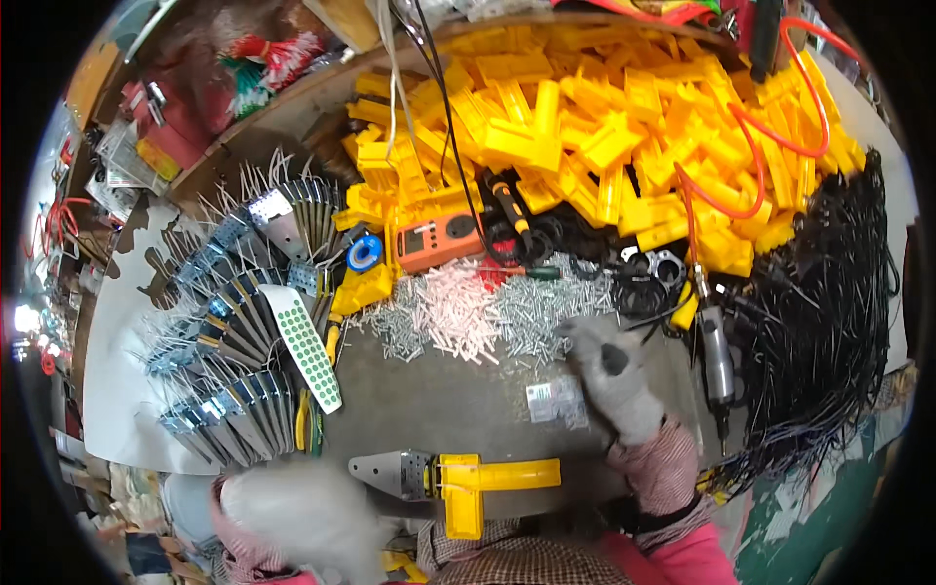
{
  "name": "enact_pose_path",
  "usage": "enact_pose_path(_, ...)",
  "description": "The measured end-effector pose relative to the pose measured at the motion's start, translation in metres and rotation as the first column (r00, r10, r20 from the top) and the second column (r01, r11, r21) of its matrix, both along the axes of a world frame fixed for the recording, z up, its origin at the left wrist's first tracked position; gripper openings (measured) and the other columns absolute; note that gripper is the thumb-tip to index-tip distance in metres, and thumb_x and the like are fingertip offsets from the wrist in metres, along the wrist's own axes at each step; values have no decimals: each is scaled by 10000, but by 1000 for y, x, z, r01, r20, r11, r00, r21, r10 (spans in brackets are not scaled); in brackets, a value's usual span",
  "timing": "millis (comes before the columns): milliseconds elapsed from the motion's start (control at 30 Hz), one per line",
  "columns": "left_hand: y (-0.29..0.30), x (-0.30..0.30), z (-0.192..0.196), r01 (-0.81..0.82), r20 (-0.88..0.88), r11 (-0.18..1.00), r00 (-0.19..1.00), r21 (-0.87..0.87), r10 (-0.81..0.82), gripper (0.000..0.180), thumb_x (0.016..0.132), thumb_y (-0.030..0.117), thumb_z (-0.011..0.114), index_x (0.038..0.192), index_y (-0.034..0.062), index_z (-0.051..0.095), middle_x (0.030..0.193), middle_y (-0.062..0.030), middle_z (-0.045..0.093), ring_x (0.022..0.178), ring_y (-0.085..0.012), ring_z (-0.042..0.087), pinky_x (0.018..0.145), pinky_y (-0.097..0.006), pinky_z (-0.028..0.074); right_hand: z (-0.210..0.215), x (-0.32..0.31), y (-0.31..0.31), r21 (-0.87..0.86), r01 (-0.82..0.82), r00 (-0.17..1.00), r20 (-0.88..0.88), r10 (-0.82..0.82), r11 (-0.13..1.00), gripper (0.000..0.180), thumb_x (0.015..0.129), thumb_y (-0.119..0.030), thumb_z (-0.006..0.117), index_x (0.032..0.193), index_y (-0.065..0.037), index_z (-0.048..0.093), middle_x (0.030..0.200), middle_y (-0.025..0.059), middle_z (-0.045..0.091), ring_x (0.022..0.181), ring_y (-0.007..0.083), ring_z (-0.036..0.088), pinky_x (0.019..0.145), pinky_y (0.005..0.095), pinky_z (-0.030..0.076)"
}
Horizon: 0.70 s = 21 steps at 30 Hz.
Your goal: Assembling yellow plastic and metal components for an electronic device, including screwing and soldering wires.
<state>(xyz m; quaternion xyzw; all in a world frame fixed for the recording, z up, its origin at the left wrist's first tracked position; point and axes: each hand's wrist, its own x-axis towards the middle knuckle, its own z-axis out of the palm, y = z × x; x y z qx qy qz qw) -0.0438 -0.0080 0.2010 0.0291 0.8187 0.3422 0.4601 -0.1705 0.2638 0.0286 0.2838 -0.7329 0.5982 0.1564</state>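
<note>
My right hand (616, 375), in a grey glove with a dark patch, reaches to the right edge of a pile of silver screws (546, 307). Its fingers are drawn together at the screws; what they hold, if anything, is too small to make out. At the lower left, my left hand (302, 522), gloved too, is smeared by motion, so its fingers do not show. Between my hands, at the near table edge, lies a yellow plastic housing (460, 487) with a grey metal plate (392, 475) at its left end. A small clear bag with a label (558, 402) lies beside my right wrist.
Yellow housings (585, 117) are heaped at the back. Metal plates with wires (234, 331) and a green-dotted sheet (304, 351) lie left. Pale pink pieces (458, 310) sit between screw piles, before an orange meter (439, 241). An air screwdriver (718, 356) and black cables (819, 322) lie right.
</note>
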Motion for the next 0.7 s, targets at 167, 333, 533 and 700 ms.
enact_pose_path(167,-9,-63,-101,-110,-685,973,726,-205,-63,422,955,449,572,893,54,707,784,-166,689,734,-348,674,672,-460,514,16,17,-34,-82,-511,498,783,373,856,325,1050,-305,500,1261,-67,566,931,103,670,830,186,660,791,330,527)
enact_pose_path(333,42,-186,-139,-382,-824,854,559,-352,-90,402,828,448,710,939,62,710,920,-182,706,880,-370,683,759,-467,526,-42,28,-26,140,-492,783,504,366,860,326,1011,-295,575,1244,-68,587,973,77,689,888,193,664,812,324,531)
enact_pose_path(533,23,-193,-123,-354,-682,859,731,-370,8,354,835,365,635,1005,68,726,952,-198,712,914,-363,692,806,-469,541,-7,23,-32,-276,-575,309,798,517,770,352,1034,-325,529,1230,-40,594,1037,47,681,820,101,643,708,238,520)
enact_pose_path(700,11,-149,-144,-414,-339,875,809,252,481,227,897,198,599,863,5,714,725,-82,700,666,-134,655,625,-288,523,-15,12,-34,-668,-199,163,699,696,717,291,1032,-230,515,1275,-80,570,945,-21,601,646,23,417,558,187,353)
